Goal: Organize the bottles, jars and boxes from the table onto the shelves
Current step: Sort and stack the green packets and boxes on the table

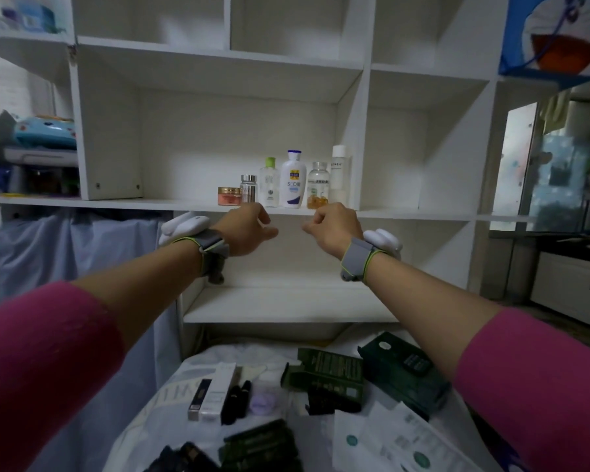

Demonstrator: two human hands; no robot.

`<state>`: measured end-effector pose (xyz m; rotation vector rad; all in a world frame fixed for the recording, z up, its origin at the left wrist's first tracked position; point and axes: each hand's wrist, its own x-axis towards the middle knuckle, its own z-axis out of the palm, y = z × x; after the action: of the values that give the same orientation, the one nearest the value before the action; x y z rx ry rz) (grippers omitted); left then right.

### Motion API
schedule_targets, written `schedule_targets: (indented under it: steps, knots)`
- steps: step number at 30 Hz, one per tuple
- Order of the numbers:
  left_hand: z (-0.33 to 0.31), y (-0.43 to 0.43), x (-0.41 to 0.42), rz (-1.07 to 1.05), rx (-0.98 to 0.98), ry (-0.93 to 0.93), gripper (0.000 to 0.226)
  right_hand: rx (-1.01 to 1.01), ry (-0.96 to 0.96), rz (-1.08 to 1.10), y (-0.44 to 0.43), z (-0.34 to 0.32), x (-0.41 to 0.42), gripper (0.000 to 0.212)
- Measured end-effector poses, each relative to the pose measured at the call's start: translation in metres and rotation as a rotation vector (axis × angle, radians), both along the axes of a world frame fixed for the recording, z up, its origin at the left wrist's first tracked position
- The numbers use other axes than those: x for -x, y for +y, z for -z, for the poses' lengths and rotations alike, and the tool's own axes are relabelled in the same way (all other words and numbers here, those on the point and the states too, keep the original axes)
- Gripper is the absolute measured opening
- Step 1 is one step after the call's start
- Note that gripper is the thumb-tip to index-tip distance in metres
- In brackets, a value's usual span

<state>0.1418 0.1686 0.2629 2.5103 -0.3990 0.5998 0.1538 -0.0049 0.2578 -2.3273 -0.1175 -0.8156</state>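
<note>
I have both arms stretched toward the white shelves (218,204), sleeves pink, a grey strap on each wrist. My left hand (244,231) hangs just below the front edge of the middle shelf, its grip loosely curled with thumb and fingers apart, holding nothing. My right hand (334,229) is near it at the same height, fingers curled in toward the palm, also holding nothing; the two hands are apart.

On that shelf, just beyond my hands, stands a row: a low pink jar (229,195) at the left, then a silver-capped jar (248,188), a clear bottle with a green cap (269,182), a white bottle with a blue cap (293,180), a clear jar with yellow capsules (318,185), and a tall white bottle (338,173) against the right wall.

Near me, the tabletop (157,413) carries dark green boxes (327,379), a white slim box (218,391), black tubes (236,396), a small lilac jar (263,400) and printed leaflets (389,437).
</note>
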Motion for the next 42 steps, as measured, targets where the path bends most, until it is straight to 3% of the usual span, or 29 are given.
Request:
schedule_targets:
  steps: [7, 13, 20, 28, 37, 40, 42]
  knots:
    - [0.019, -0.011, 0.031, 0.036, -0.011, 0.029, 0.024, 0.009, 0.066, -0.028, -0.017, 0.019, 0.033, 0.043]
    - [0.038, -0.021, 0.052, 0.100, -0.033, 0.126, 0.024, 0.088, 0.183, -0.080, -0.039, 0.040, 0.052, 0.030]
    - [0.062, -0.033, 0.059, 0.128, -0.055, 0.205, 0.024, 0.117, 0.329, -0.114, -0.062, 0.068, 0.059, 0.036]
    - [0.089, -0.043, 0.050, 0.153, -0.067, 0.271, 0.024, 0.152, 0.446, -0.169, -0.074, 0.093, 0.054, 0.025]
    - [0.124, -0.049, 0.027, 0.126, -0.153, 0.288, 0.023, 0.268, 0.588, -0.221, -0.075, 0.133, 0.027, 0.031]
    - [0.137, -0.049, 0.017, 0.132, -0.162, 0.334, 0.022, 0.285, 0.658, -0.210, -0.073, 0.148, 0.015, 0.049]
    - [0.145, -0.048, 0.009, 0.130, -0.155, 0.351, 0.018, 0.288, 0.686, -0.212, -0.072, 0.156, 0.008, 0.048]
